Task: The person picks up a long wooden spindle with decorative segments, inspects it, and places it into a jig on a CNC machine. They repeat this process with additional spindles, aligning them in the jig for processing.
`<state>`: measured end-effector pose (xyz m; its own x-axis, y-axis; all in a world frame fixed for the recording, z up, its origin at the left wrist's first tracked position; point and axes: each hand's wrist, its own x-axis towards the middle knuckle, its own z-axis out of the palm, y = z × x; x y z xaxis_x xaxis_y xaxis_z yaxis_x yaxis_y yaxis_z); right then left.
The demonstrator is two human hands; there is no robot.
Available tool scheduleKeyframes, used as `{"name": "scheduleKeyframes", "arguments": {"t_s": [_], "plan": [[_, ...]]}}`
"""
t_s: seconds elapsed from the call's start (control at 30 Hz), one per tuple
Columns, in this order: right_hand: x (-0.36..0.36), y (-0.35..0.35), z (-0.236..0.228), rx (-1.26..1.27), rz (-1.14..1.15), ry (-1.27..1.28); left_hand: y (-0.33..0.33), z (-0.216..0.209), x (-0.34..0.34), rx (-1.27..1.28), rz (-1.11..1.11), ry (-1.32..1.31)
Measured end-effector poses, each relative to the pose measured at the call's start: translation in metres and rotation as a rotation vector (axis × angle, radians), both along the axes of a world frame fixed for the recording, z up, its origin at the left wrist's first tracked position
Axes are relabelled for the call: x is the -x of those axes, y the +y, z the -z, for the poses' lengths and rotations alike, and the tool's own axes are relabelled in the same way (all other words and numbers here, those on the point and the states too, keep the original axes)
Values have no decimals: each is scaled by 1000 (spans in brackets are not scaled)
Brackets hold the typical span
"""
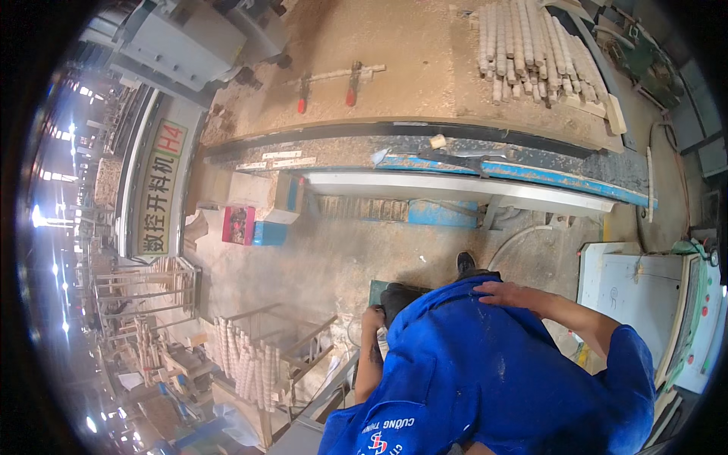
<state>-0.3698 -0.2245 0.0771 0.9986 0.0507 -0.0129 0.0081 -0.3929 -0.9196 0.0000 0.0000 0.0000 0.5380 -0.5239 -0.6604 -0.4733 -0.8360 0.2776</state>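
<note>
My right hand [500,293] rests against the front of the blue work shirt [493,364] I wear, its fingers stretched out and somewhat apart, with nothing in them. At my left side, my left hand [372,317] is down beside my dark trousers, next to a dark green edge [377,290]. Its fingers look curled in, and what they hold, if anything, is hidden. Ahead of me, beyond the machine's front rail, a thin wooden rod [326,76] lies on the dusty bed [409,91] between two red-handled clamps [351,96].
Turned wooden spindles [523,49] are stacked at the far right of the bed. Grey machine head [182,45] at far left. A blue-edged rail [531,173] crosses ahead. A control cabinet [633,292] stands right; more spindles [243,364] stand left. A hose [516,236] curves across the floor.
</note>
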Motion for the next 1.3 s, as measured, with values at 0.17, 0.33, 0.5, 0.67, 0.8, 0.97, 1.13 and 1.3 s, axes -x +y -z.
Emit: {"name": "scheduleKeyframes", "arguments": {"t_s": [0.17,0.33,0.5,0.67,0.8,0.97,1.13,1.3], "plan": [[-48,35,-72,-74,87,110,24,-3,-54,75,-42,84],[-116,80,-81,-545,240,302,43,-11,-114,158,-99,146],[-159,96,-77,78,-6,42,77,-16,-151,324,-27,141],[-184,101,-80,140,-44,106,112,-16,-182,259,-105,203],[-205,93,-81,162,-114,134,141,-10,-199,244,-96,199],[-235,73,-70,155,-157,107,155,0,-202,177,-297,290],[-273,19,-64,74,-206,55,135,-1,-201,218,-102,229],[-299,-56,-64,106,-279,97,70,0,-200,82,-326,249]]}}
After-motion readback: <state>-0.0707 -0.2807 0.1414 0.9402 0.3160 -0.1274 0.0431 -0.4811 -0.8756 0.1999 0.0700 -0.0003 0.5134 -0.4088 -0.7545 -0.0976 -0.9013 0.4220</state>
